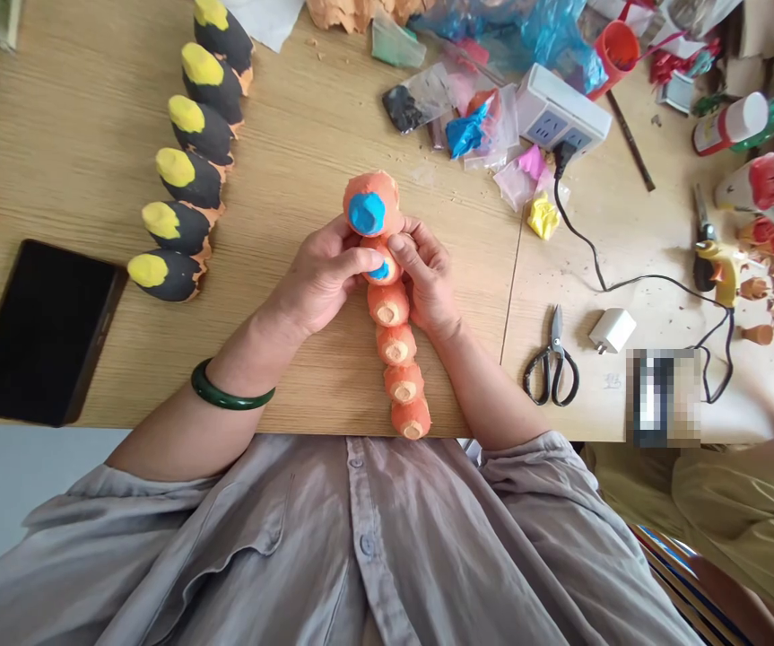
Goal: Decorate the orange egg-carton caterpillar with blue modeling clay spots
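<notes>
A row of rounded cups, seemingly an egg-carton strip point(396, 348), points toward my body, coated in orange. Blue clay point(366, 213) covers the tip of the farthest cup. My left hand point(319, 276) grips the far part of the strip from the left, its thumb on a smaller blue patch on the second cup. From the other side my right hand point(430, 274) holds that cup, thumb on top and fingers partly hidden behind. The nearer cups show bare, pale tips.
Left lie a black strip with yellow tips point(191, 181) and a black tablet point(43, 332). Scissors point(553, 359), a white adapter point(612, 330) and a corded power strip point(561, 108) are on the right. Clay packets point(477, 130) lie beyond my hands. Another person sits at right.
</notes>
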A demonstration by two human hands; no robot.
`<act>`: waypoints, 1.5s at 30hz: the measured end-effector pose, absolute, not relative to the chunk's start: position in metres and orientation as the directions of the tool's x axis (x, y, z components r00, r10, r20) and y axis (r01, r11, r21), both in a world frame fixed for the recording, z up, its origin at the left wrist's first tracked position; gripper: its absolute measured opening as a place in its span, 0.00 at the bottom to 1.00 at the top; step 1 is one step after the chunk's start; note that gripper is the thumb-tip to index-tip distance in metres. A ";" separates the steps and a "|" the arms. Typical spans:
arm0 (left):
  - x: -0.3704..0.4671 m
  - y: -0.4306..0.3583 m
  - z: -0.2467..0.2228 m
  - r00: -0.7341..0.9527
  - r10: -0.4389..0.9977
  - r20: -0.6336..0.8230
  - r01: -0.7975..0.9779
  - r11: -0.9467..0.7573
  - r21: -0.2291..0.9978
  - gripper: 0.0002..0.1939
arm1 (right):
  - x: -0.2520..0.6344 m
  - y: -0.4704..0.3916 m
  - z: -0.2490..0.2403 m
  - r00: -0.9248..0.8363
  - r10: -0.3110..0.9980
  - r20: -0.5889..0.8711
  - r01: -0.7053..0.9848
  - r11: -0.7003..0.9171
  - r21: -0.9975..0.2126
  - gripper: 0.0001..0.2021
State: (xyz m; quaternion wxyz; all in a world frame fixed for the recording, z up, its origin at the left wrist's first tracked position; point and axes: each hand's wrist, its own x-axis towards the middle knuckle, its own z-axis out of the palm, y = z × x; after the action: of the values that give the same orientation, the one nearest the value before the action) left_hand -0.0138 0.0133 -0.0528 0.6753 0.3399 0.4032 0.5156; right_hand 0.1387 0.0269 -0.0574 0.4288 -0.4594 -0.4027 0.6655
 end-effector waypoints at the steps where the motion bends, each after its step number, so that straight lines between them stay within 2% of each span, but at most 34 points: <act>1: -0.014 0.014 -0.054 0.131 0.973 -0.188 -0.416 0.226 0.881 0.20 | 0.139 0.027 -0.058 -0.211 0.945 -0.249 -0.201 -0.292 -0.935 0.13; 8: -0.011 0.016 -0.059 0.032 0.995 -0.099 -0.404 0.104 0.909 0.26 | 0.138 0.026 -0.063 -0.239 0.955 -0.175 -0.197 -0.224 -0.954 0.11; 11: -0.009 0.015 -0.061 0.012 0.995 -0.095 -0.376 0.092 0.922 0.26 | 0.138 0.026 -0.063 -0.262 0.951 -0.161 -0.198 -0.217 -0.956 0.14; 13: -0.008 0.015 -0.060 -0.003 0.994 -0.106 -0.380 0.097 0.920 0.22 | 0.139 0.027 -0.063 -0.269 0.945 -0.185 -0.189 -0.240 -0.952 0.17; 16: -0.011 0.015 -0.054 0.051 0.988 -0.147 -0.419 0.154 0.895 0.17 | 0.140 0.029 -0.061 -0.255 0.931 -0.260 -0.186 -0.311 -0.932 0.19; 19: -0.015 0.015 -0.046 0.189 0.970 -0.154 -0.438 0.223 0.871 0.19 | 0.140 0.032 -0.060 -0.224 0.924 -0.310 -0.230 -0.359 -0.905 0.19; 21: -0.016 0.015 -0.041 0.223 0.965 -0.136 -0.443 0.225 0.868 0.20 | 0.140 0.033 -0.059 -0.207 0.927 -0.313 -0.269 -0.362 -0.893 0.19; 36: -0.016 0.016 -0.044 0.179 0.974 -0.137 -0.398 0.199 0.895 0.24 | 0.142 0.032 -0.060 -0.262 0.939 -0.222 -0.352 -0.307 -0.884 0.14; 41: -0.018 0.019 -0.052 0.125 0.990 -0.061 -0.368 0.103 0.924 0.26 | 0.139 0.032 -0.060 -0.226 0.936 -0.268 -0.297 -0.329 -0.896 0.18; 45: -0.018 0.019 -0.053 0.122 0.990 -0.068 -0.352 0.107 0.930 0.28 | 0.138 0.033 -0.061 -0.212 0.927 -0.309 -0.287 -0.362 -0.887 0.21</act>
State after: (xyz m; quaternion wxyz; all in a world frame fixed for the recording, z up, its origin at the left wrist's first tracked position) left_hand -0.0184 0.0187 -0.0531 0.6307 0.4041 0.3949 0.5319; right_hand 0.1377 0.0332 -0.0613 0.4384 -0.4493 -0.3564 0.6920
